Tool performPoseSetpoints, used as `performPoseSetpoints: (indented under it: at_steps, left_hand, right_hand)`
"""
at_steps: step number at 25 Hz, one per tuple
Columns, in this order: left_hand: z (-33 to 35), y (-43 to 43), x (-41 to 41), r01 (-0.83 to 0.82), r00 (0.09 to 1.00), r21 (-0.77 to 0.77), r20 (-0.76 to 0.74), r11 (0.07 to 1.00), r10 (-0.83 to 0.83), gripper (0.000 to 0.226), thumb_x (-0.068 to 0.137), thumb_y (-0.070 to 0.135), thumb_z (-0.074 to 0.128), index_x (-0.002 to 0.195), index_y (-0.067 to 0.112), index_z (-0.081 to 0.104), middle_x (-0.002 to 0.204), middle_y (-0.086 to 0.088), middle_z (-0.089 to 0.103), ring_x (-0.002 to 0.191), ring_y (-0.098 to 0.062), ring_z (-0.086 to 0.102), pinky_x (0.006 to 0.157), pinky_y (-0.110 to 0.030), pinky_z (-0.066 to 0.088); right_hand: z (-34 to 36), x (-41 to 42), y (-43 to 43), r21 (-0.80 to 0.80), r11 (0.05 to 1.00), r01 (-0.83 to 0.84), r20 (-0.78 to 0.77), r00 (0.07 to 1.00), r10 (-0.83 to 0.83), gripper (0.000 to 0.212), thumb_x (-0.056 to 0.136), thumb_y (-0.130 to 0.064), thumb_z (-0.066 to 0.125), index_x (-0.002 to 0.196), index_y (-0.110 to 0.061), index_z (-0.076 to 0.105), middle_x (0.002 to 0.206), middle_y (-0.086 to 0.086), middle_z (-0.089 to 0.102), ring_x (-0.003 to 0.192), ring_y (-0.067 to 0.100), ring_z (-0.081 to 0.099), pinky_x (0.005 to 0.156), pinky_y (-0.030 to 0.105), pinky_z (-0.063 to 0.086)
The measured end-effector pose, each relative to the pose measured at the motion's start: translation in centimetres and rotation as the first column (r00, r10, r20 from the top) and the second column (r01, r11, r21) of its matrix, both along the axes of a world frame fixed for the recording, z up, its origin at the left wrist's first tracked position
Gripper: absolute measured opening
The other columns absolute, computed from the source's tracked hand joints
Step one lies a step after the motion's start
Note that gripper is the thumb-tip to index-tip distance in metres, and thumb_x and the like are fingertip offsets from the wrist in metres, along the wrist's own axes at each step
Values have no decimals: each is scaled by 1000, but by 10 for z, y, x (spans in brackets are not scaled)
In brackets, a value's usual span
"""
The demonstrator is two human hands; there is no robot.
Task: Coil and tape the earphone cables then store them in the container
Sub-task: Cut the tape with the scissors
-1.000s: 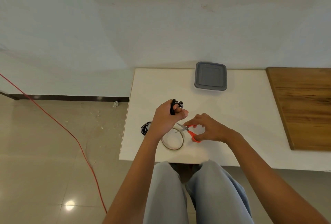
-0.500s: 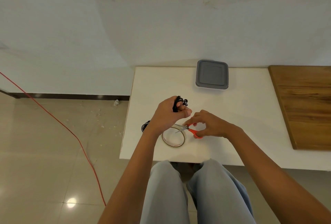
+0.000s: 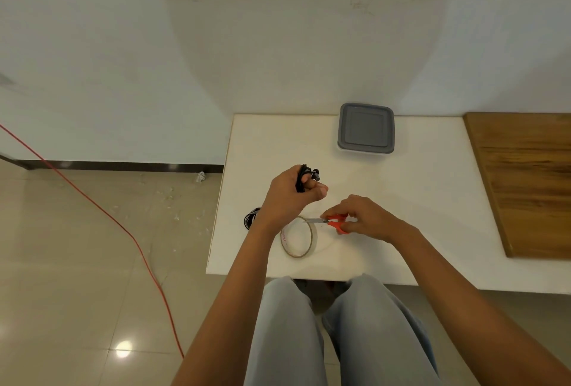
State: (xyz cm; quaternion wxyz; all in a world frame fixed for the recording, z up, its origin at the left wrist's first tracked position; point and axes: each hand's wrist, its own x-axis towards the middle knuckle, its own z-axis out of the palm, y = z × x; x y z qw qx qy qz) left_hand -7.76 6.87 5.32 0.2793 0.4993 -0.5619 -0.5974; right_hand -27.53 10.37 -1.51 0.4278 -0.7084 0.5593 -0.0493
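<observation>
Orange-handled scissors [image 3: 332, 221] sit in the right hand [image 3: 367, 218], fingers curled round the handles and blades across the far rim of the tape roll [image 3: 298, 237]. The danger is that those tips point at the left hand [image 3: 290, 197], so a hasty snip could nick the thumb or the cable. Whether a tape strand is stretched there cannot be told. Just beyond the roll, the left hand clutches the coiled earphones [image 3: 304, 177], a tight black bundle with the buds poking out. The container [image 3: 366, 127] sits farther beyond the roll, lid on.

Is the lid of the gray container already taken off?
No, the gray container stands with its lid on, at the far edge of the white table.
</observation>
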Motion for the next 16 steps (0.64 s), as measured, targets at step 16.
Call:
performPoseSetpoints:
  at_steps: [16]
  left_hand:
    - [13, -1, 1, -152, 973, 31, -170, 988, 155, 34, 85, 5, 69, 74, 17, 39, 65, 8, 44, 97, -15, 70, 81, -14, 48]
  right_hand:
    - [-11, -9, 17, -97, 979, 180, -458, 865, -204, 28, 81, -23, 67, 102, -7, 59, 110, 4, 46, 75, 15, 48, 61, 23, 43]
